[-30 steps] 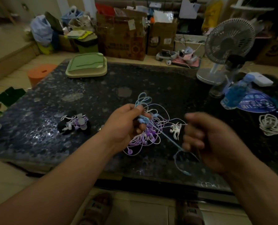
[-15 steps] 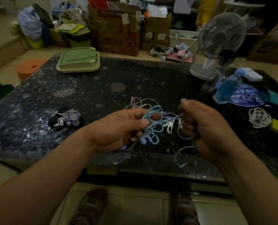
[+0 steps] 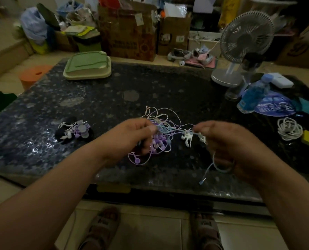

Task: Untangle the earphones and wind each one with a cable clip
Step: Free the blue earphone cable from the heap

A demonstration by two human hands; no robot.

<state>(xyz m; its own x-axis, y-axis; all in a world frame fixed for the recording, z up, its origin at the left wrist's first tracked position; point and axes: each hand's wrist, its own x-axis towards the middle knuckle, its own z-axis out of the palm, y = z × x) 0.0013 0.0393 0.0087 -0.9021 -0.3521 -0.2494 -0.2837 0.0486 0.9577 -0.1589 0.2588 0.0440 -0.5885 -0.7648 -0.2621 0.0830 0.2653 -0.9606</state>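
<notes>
Your right hand pinches the pale blue cable, plug end dangling. Your left hand grips the purple, white and blue earphone tangle over the worktop. The blue loops bunched there earlier now stretch straight between your hands.

Fan, bottle — green lid

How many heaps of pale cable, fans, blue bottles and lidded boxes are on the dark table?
Pale cable heaps: 3 (tangle at centre, wound bundle at left, white coil at right)
Fans: 1 (fan)
Blue bottles: 1 (blue bottle)
Lidded boxes: 1 (green-lidded box)
Total: 6
</notes>
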